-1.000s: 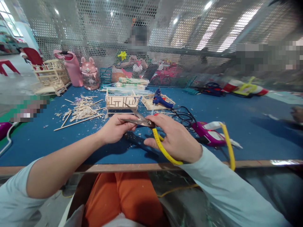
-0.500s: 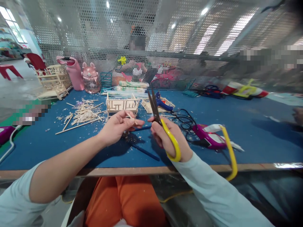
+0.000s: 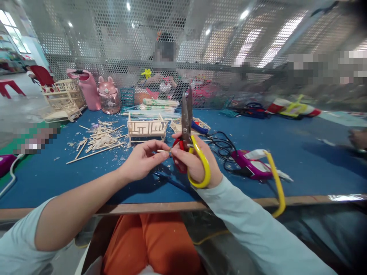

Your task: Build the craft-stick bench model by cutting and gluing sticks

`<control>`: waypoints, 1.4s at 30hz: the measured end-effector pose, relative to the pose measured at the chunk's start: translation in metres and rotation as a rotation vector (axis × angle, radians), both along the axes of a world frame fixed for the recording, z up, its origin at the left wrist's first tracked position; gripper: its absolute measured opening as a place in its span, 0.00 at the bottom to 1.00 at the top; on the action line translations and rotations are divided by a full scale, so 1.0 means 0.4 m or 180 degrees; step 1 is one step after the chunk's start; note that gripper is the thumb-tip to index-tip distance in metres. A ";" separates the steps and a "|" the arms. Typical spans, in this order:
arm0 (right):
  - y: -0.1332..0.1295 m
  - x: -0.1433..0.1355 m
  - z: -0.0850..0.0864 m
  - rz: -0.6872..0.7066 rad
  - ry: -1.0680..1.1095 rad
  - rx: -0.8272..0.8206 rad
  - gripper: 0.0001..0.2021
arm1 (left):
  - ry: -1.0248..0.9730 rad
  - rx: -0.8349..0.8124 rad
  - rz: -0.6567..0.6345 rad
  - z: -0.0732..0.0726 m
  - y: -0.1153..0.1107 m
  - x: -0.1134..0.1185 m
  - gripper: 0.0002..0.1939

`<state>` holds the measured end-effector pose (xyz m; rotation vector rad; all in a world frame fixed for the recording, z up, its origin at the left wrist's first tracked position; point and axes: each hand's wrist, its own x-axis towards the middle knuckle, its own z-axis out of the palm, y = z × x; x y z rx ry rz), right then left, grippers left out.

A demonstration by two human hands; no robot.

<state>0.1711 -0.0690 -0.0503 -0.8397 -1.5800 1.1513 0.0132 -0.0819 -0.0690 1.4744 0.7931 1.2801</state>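
Note:
Between the thumb and fingers of my left hand (image 3: 145, 158) is a short thin wooden stick (image 3: 163, 151). My right hand (image 3: 197, 160) is closed around scissors (image 3: 187, 114) with one yellow and one red handle, the blades pointing up and away from me. The fingertips of both hands meet at the right end of the stick. Just beyond my hands stands a small frame built of wooden sticks (image 3: 147, 128). A pair of dark blue tweezers-like rods (image 3: 172, 181) lies on the table below my hands, partly hidden.
A pile of loose sticks and scraps (image 3: 103, 139) lies left. A purple glue gun (image 3: 252, 164) with a black cord sits right. A blue-handled tool (image 3: 200, 128) rests on another stick frame behind. Pink bottle (image 3: 91, 91), clear jar (image 3: 109, 97) and perforated screen (image 3: 114, 46) stand at the back.
My right hand has moved left to meet my left hand at the stick. The scissors have turned more upright, and their red handle now shows.

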 end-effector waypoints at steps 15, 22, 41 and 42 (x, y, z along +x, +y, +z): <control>0.019 0.051 -0.014 -0.0114 -0.1939 0.1558 0.25 | 0.0676 0.0400 0.0608 0.005 0.015 -0.018 0.15; 0.010 0.063 -0.014 -0.0197 -0.2333 0.2126 0.30 | 0.0610 0.0532 0.0552 0.004 0.013 -0.018 0.13; 0.003 0.062 -0.004 -0.0431 -0.2582 0.2572 0.33 | 0.0633 0.0893 0.0562 0.012 0.007 -0.020 0.13; 0.002 0.062 -0.001 -0.0423 -0.2618 0.2576 0.34 | 0.0598 0.0878 0.0557 0.012 0.006 -0.019 0.13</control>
